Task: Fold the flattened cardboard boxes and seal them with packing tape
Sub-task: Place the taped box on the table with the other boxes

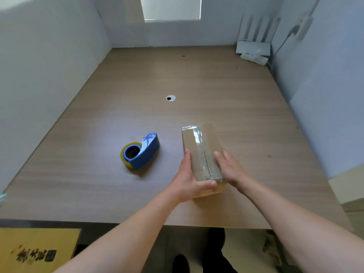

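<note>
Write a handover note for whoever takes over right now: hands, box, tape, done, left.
Left hand grips the cardboard box at its near end, thumb curled over it. Right hand lies flat against the box's right side. The box sits folded on the table, clear tape along its top seam and over both ends. The tape dispenser lies left of it, untouched. Done: this top seam. Left: check the underside, hidden here.

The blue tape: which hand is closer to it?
Left. The left hand grips the box on its left side, just right of the tape. The right hand touches the other side, farther away.
</note>
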### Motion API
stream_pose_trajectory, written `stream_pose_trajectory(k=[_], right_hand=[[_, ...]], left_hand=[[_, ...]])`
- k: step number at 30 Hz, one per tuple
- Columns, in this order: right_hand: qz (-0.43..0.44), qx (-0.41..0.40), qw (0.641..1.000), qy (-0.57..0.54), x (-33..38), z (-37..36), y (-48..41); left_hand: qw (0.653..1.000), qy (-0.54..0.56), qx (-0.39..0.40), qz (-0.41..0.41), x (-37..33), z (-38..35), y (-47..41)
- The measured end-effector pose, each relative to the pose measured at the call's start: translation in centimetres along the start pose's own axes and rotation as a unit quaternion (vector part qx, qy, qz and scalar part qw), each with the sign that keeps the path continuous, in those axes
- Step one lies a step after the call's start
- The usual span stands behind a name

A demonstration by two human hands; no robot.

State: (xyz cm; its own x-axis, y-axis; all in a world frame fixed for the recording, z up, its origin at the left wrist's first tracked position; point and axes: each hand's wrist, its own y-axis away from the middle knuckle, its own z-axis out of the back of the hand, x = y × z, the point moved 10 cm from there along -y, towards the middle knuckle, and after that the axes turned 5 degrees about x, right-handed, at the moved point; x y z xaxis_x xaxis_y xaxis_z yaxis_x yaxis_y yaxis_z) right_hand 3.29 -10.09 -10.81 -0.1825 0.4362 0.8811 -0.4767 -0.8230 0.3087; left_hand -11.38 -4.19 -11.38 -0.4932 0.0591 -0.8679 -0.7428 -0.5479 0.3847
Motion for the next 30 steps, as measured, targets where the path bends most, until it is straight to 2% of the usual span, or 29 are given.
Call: stream_pose_trajectory(k=[2, 4, 8, 10, 15, 20, 24, 27, 29, 30], right_hand=[[-0.008, 0.000, 0.998, -0.062, 1.1, 0.2, 0.2], [-0.020, 0.006, 0.988, -0.156, 2.3, 0.4, 0.3], [-0.029, -0.020, 0.920, -0.391, 4.4, 2.8, 0.2], [-0.015, -0.038, 0.900, -0.434, 4.9, 3.8, 0.2], [-0.021, -0.015, 0.943, -0.333, 3.6, 2.7, 1.8], [0.014, 0.017, 0.964, -0.265, 0.8, 0.2, 4.2], [0.073, 0.001, 0.986, -0.149, 1.2, -0.4, 5.8], [0.069, -0.022, 0.995, -0.067, 0.8, -0.2, 6.5], [0.061, -0.032, 0.996, -0.060, 0.8, 0.2, 6.6], [0.064, -0.032, 0.994, -0.087, 0.7, 0.6, 6.6]], left_hand=[[0.989, 0.138, -0.029, 0.038, -0.6, 1.9, 0.0], [0.972, 0.218, -0.055, 0.068, -1.7, 3.4, 0.1], [0.913, 0.385, -0.135, -0.008, -4.4, 7.3, 0.5], [0.905, 0.403, -0.139, -0.008, -4.3, 8.3, 0.6], [0.940, 0.322, -0.105, 0.039, -2.5, 6.7, 1.3], [0.981, 0.177, -0.059, 0.045, -1.3, 3.5, 2.4], [0.995, 0.072, -0.061, -0.016, -2.0, 2.0, 3.5], [0.996, -0.003, -0.084, -0.034, -2.7, 1.6, 4.0], [0.997, -0.006, -0.068, -0.031, -3.0, 1.3, 4.2], [0.997, 0.037, -0.049, -0.036, -3.0, 1.3, 4.2]])
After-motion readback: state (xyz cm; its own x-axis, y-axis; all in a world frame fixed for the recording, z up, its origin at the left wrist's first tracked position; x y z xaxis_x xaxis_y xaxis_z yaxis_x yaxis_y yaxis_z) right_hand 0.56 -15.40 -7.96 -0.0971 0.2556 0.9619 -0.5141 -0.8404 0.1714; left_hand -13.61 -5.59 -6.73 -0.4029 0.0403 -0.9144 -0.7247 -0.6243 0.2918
